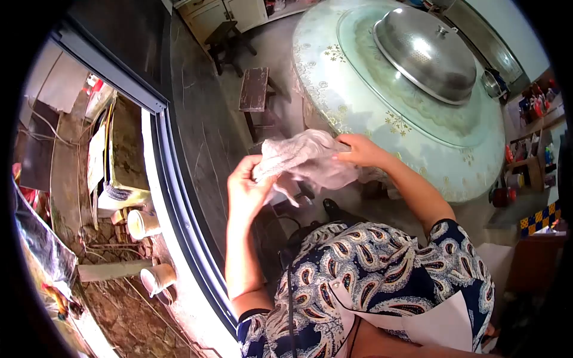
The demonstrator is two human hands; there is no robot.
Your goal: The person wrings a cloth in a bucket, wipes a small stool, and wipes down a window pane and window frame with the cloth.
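A pale, crumpled cloth [307,155] is stretched between my two hands in front of my body, at the middle of the head view. My left hand [246,182] is closed around its left end, thumb on the near side. At the opposite end, the fingers of my right hand [361,150] pinch the fabric. Loose folds hang below, and one thin corner droops near my left hand. The cloth hides part of the floor and the table's near edge.
A round table [322,77] with a glass turntable [358,45] carries a large metal lid [418,53]. Wooden stools [255,89] stand on the floor beyond my left hand. A sliding door frame [179,197] runs along the left, with white tubs [143,224] outside it.
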